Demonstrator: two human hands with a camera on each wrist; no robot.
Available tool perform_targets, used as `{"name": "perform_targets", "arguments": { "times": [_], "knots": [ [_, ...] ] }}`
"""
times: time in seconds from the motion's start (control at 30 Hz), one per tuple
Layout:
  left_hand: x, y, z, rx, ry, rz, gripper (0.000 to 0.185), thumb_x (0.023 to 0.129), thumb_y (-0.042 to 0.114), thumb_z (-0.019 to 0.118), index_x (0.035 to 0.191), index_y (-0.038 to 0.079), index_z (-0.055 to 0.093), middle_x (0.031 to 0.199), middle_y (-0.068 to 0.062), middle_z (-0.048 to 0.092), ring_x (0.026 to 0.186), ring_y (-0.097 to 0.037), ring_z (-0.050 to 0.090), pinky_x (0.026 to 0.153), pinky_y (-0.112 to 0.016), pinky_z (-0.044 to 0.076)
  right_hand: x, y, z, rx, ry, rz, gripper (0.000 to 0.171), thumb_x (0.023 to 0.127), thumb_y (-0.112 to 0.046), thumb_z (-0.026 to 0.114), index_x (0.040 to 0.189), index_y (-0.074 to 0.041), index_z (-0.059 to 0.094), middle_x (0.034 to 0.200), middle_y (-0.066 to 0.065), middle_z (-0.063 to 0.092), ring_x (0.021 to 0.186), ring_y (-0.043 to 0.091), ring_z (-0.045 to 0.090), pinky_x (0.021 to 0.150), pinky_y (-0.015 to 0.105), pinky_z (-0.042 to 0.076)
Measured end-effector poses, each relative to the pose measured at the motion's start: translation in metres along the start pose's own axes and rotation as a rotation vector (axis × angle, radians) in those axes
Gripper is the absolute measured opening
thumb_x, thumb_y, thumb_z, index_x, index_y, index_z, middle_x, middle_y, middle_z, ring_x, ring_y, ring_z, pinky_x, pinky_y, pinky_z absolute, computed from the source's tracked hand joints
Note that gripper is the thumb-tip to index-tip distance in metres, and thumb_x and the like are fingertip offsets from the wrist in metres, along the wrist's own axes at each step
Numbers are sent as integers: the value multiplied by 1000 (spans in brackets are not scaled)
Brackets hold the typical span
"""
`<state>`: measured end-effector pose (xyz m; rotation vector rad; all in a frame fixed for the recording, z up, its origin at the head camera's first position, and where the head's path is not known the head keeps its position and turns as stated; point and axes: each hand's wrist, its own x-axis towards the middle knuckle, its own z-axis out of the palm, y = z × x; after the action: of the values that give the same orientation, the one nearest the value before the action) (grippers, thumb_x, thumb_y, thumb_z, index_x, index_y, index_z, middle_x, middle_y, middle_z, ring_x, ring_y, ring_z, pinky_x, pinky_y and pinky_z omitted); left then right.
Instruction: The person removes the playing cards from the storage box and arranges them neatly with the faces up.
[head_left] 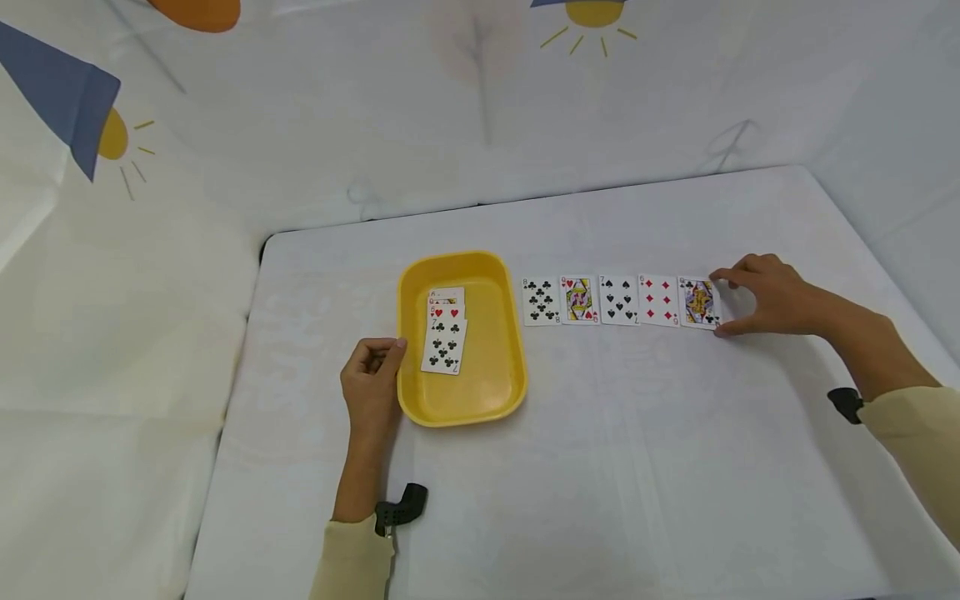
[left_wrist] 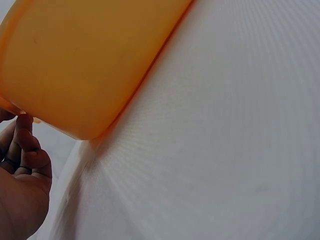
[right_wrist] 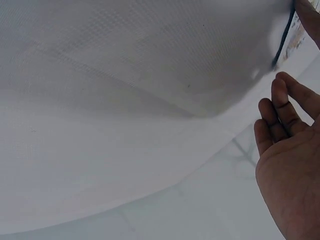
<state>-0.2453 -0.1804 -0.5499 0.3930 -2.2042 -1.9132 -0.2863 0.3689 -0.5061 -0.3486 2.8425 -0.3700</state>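
My left hand (head_left: 371,375) pinches the left rim of a yellow plastic tray (head_left: 491,392); the left wrist view shows its curled fingers (left_wrist: 25,135) at the tray's edge. Inside the tray, several overlapping playing cards lie face up, the seven of clubs (head_left: 444,347) on top. Over at the right, my right hand (head_left: 780,296) holds a black-suited queen card (head_left: 699,302) between thumb and fingertip, at its upper and lower right corners. That card is the right end of a face-up row. In the right wrist view the other fingers (right_wrist: 270,117) are loosely bent beside the card's edge.
The row continues leftward with the six of diamonds (head_left: 659,300), seven of spades (head_left: 618,300), queen of hearts (head_left: 580,300) and eight of clubs (head_left: 541,302), close to the tray's right side. A white cloth (head_left: 585,467) covers the table. White fabric walls (head_left: 375,125) stand behind and beside it.
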Motion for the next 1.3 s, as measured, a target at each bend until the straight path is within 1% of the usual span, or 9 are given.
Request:
{"name": "perform_targets", "arguments": {
  "times": [0.27,0.47,0.6,0.73,0.8,0.93,1.1,1.2,1.3],
  "knots": [
    [-1,0,0,-2,3,19,31,91,37,74,100,8,69,93,-9,65,77,-23,59,65,-21,51,-4,4,4,9,3,42,92,68,-41,92,136,3,50,119,26,49,115,48,36,89,63,37],
    [-1,-1,0,2,-8,20,32,91,38,74,100,8,69,94,-8,64,78,-23,58,66,-21,51,-12,3,10,42,55,54,86,71,-39,90,135,3,50,119,25,49,115,49,35,90,63,34],
    [-1,-1,1,-2,-15,22,32,91,39,74,100,9,69,94,-8,65,79,-23,59,66,-21,51,-14,-6,13,75,90,43,82,74,-35,89,135,2,51,118,24,50,116,50,35,91,64,32],
    [-1,0,0,-4,-16,17,34,91,41,74,101,9,69,95,-9,65,79,-24,59,66,-22,52,-11,-23,13,109,107,16,77,75,-34,88,134,1,53,118,21,51,118,46,35,91,61,34],
    [-2,0,-1,-5,-10,8,35,90,42,74,101,9,69,95,-9,64,80,-24,59,67,-22,52,-7,-35,13,121,105,3,76,76,-35,88,134,0,54,120,20,50,119,45,35,89,60,36],
    [-1,-2,-1,-6,-8,-9,36,90,43,74,102,9,68,96,-9,64,81,-23,59,67,-21,52,0,-60,11,160,107,-32,74,78,-37,86,134,-1,56,122,16,49,120,40,35,89,54,36],
    [0,-3,2,-5,-6,-1,35,90,42,74,101,9,68,95,-9,64,81,-23,58,67,-21,51,9,-92,13,186,119,-103,71,79,-38,86,134,-3,58,118,10,53,118,33,39,87,48,38],
    [0,-3,3,-1,0,6,33,90,41,74,100,9,69,94,-8,65,80,-23,59,67,-22,51,14,-110,13,197,130,-148,70,79,-39,85,134,-4,59,117,9,55,114,29,41,85,45,38],
    [1,-4,5,7,1,10,32,91,40,74,100,10,69,94,-8,65,80,-23,59,67,-22,52,19,-128,14,189,140,-196,69,80,-41,84,134,-6,60,118,9,56,111,26,43,85,44,38]
  ]
}}
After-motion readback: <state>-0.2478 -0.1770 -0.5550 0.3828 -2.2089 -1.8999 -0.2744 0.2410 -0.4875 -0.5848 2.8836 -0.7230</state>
